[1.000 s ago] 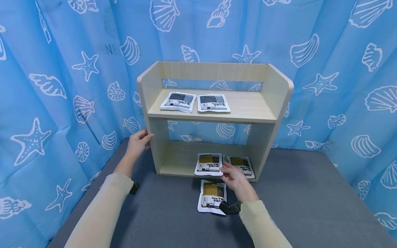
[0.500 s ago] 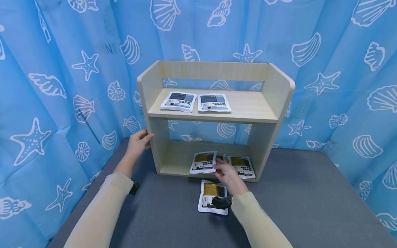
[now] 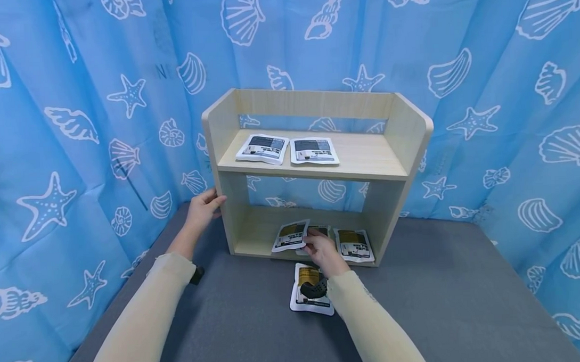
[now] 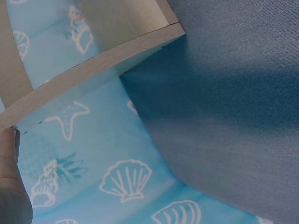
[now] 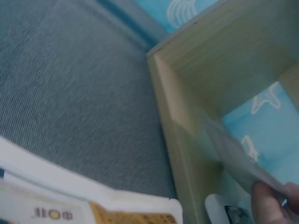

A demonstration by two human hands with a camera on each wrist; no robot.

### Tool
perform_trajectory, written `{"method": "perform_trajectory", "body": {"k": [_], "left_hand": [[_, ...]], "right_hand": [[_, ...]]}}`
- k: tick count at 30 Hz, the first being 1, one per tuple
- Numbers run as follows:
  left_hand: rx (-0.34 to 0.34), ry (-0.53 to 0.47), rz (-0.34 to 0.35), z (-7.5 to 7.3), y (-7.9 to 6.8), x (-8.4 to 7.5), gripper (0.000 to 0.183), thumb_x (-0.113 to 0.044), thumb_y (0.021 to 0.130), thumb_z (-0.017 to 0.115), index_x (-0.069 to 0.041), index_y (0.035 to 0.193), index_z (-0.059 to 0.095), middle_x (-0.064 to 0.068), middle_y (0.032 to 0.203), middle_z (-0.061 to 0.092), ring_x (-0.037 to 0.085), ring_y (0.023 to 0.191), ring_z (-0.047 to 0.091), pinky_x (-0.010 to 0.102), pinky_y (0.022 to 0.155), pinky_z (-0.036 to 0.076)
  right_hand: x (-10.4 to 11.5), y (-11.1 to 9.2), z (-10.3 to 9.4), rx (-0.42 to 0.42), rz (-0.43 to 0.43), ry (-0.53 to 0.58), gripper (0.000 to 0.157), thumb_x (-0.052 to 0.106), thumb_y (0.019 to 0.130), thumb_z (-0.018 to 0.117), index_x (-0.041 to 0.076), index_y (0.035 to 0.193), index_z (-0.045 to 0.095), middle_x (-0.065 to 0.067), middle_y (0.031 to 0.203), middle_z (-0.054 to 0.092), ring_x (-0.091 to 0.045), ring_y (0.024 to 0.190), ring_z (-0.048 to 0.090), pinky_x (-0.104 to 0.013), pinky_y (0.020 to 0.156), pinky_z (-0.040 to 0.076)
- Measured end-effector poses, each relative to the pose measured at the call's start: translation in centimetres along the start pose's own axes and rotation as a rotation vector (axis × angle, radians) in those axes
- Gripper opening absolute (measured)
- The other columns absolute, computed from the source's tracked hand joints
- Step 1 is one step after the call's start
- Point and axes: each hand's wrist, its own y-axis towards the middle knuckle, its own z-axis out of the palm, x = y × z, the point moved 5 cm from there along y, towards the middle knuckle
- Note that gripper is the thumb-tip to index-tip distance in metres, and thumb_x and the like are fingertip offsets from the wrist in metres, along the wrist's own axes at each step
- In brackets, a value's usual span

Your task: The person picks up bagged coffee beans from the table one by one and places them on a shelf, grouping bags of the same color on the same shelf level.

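Note:
My right hand (image 3: 321, 250) pinches the right edge of a white packet (image 3: 291, 236) with a gold and black label, tilted over the lower shelf of a wooden rack (image 3: 313, 171). The right wrist view shows this packet (image 5: 238, 154) nearly edge-on between thumb and fingers (image 5: 267, 205). Behind it another packet (image 3: 324, 230) lies partly hidden on the lower shelf, and a further packet (image 3: 353, 245) lies to its right. My left hand (image 3: 203, 208) rests against the rack's left side panel, thumb at its front edge; in the left wrist view only the thumb (image 4: 11, 177) shows.
Two white packets with blue-grey labels, a left one (image 3: 263, 148) and a right one (image 3: 314, 151), lie on the upper shelf. One gold-labelled packet (image 3: 311, 303) lies on the grey table (image 3: 443, 303) under my right wrist. A blue shell-print curtain (image 3: 488, 89) hangs behind.
My right hand has moved left along the lower shelf with the packet, which has tilted and uncovered part of another packet behind it. My left hand has stayed at the side panel.

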Motion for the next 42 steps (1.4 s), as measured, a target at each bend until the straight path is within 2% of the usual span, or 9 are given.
{"method": "perform_trajectory", "body": {"k": [4, 12, 16, 23, 25, 31, 35, 38, 42], "left_hand": [[0.003, 0.004, -0.006, 0.0, 0.0, 0.1, 0.049, -0.021, 0.102, 0.053, -0.007, 0.147, 0.041, 0.021, 0.145, 0.045, 0.035, 0.132, 0.044, 0.052, 0.101, 0.043], [0.008, -0.002, 0.007, 0.0, 0.0, 0.0, 0.049, -0.021, 0.102, 0.052, -0.007, 0.148, 0.041, 0.022, 0.145, 0.044, 0.036, 0.132, 0.043, 0.055, 0.102, 0.041], [0.003, -0.004, 0.001, -0.1, 0.0, -0.1, 0.048, -0.020, 0.102, 0.052, -0.007, 0.147, 0.041, 0.022, 0.145, 0.044, 0.036, 0.132, 0.043, 0.055, 0.101, 0.041], [0.011, 0.007, 0.022, 0.0, -0.1, -0.2, 0.047, -0.018, 0.102, 0.052, -0.003, 0.146, 0.042, 0.025, 0.142, 0.045, 0.038, 0.130, 0.045, 0.052, 0.100, 0.043], [0.012, 0.009, 0.023, 0.0, -0.2, -0.2, 0.047, -0.019, 0.102, 0.052, -0.003, 0.146, 0.042, 0.025, 0.142, 0.045, 0.038, 0.130, 0.045, 0.052, 0.100, 0.044], [0.004, 0.010, 0.012, 0.0, -0.2, -0.2, 0.048, -0.019, 0.102, 0.052, -0.004, 0.146, 0.042, 0.024, 0.143, 0.046, 0.037, 0.129, 0.046, 0.052, 0.099, 0.044], [0.011, 0.006, 0.015, 0.2, -0.1, -0.2, 0.048, -0.019, 0.103, 0.052, -0.004, 0.147, 0.041, 0.024, 0.143, 0.045, 0.037, 0.130, 0.045, 0.052, 0.099, 0.044], [0.016, 0.004, 0.021, 0.2, 0.0, -0.2, 0.048, -0.018, 0.103, 0.052, -0.004, 0.147, 0.040, 0.024, 0.144, 0.044, 0.038, 0.131, 0.044, 0.053, 0.100, 0.043], [0.012, 0.008, 0.015, 0.2, 0.0, 0.0, 0.048, -0.019, 0.103, 0.052, -0.005, 0.147, 0.040, 0.024, 0.144, 0.044, 0.038, 0.131, 0.044, 0.053, 0.100, 0.043]], "right_hand": [[-1.1, 1.9, 0.0, -0.028, -0.064, -0.058, 0.052, -0.014, 0.091, 0.052, -0.008, 0.142, 0.042, -0.022, 0.124, 0.052, -0.010, 0.067, 0.050, -0.014, 0.051, 0.043], [-7.5, 17.3, -3.9, -0.003, -0.115, -0.040, 0.055, -0.011, 0.081, 0.064, -0.004, 0.133, 0.050, -0.018, 0.099, 0.063, -0.019, 0.064, 0.058, -0.032, 0.052, 0.051], [-6.8, 16.4, -3.5, 0.012, -0.109, -0.015, 0.048, -0.008, 0.084, 0.063, -0.011, 0.129, 0.047, -0.025, 0.096, 0.062, -0.026, 0.075, 0.065, -0.037, 0.062, 0.056], [-6.3, 14.5, -2.8, -0.026, -0.043, -0.100, 0.060, -0.006, 0.088, 0.055, -0.005, 0.141, 0.027, -0.011, 0.075, 0.051, -0.017, 0.056, 0.049, -0.035, 0.059, 0.049], [-6.5, 14.9, -3.0, -0.015, -0.039, -0.118, 0.063, -0.006, 0.088, 0.053, -0.005, 0.143, 0.021, -0.014, 0.082, 0.049, -0.021, 0.059, 0.048, -0.038, 0.060, 0.049], [-6.5, 15.0, -3.7, 0.067, -0.044, -0.090, 0.074, -0.005, 0.090, 0.058, -0.010, 0.149, 0.014, -0.033, 0.129, 0.043, -0.041, 0.109, 0.056, -0.048, 0.086, 0.053], [-6.6, 15.4, -4.1, 0.066, -0.046, -0.128, 0.080, -0.003, 0.091, 0.055, -0.008, 0.150, 0.002, -0.032, 0.131, 0.037, -0.041, 0.107, 0.055, -0.045, 0.087, 0.053], [-6.3, 15.1, -4.3, 0.070, -0.038, -0.107, 0.079, -0.004, 0.089, 0.056, -0.004, 0.149, 0.005, -0.026, 0.125, 0.039, -0.034, 0.100, 0.057, -0.041, 0.084, 0.053], [-5.6, 13.3, -4.6, 0.071, -0.050, -0.059, 0.058, -0.008, 0.085, 0.057, -0.012, 0.136, 0.032, -0.026, 0.113, 0.050, -0.033, 0.092, 0.061, -0.042, 0.078, 0.055]]}}
